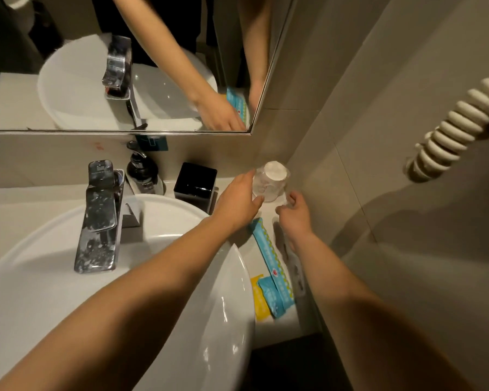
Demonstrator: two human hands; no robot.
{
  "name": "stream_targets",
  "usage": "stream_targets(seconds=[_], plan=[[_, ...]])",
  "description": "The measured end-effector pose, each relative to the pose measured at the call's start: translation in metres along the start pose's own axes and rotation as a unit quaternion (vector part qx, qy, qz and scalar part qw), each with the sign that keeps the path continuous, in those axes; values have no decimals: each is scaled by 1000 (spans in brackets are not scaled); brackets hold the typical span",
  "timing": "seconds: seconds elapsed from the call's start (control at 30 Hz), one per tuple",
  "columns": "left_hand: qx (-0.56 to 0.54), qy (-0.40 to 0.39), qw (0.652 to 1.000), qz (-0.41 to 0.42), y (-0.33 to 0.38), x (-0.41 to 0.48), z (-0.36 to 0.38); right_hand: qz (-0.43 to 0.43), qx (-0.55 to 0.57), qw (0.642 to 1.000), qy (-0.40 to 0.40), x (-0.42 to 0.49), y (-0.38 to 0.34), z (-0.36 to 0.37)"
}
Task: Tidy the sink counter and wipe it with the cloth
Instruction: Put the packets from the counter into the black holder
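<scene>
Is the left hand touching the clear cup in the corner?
Touching. The head view shows the left hand with fingers and thumb against the side of the upside-down clear cup.

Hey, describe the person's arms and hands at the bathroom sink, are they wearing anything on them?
Both forearms are bare up to the frame edge, with no sleeves showing. The left hand and right hand wear no gloves, and no rings, watch or bracelets are visible. The mirror reflection also shows bare arms against dark clothing.

Both hands (239, 203) around upturned cup (271, 182)
</scene>
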State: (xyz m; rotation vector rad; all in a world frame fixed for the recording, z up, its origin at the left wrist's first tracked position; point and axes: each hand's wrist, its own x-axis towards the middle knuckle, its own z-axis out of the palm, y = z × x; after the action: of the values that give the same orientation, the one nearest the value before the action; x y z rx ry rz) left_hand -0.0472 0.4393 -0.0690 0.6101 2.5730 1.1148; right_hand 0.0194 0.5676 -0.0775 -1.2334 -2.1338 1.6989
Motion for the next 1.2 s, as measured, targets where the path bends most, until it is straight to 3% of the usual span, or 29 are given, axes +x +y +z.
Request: stream_targets(seconds=[0.17,0.33,0.5,0.93,1.2], plan=[[60,59,995,52,-4,-81,-27,2,-44,999,-4,-47,24,-8],[181,107,978,4,-43,-127,-51,-47,-167,983,-52,-85,37,-18],[172,58,980,-80,-85,-126,-59,-95,-277,953,-82,-101,46,-26],[269,42,956,-111,-99,-117,-39,-75,-390,912,-102,-85,62,-46],[266,43,956,-113,-101,-115,-37,-45,-437,892,-110,-75,54,-29]])
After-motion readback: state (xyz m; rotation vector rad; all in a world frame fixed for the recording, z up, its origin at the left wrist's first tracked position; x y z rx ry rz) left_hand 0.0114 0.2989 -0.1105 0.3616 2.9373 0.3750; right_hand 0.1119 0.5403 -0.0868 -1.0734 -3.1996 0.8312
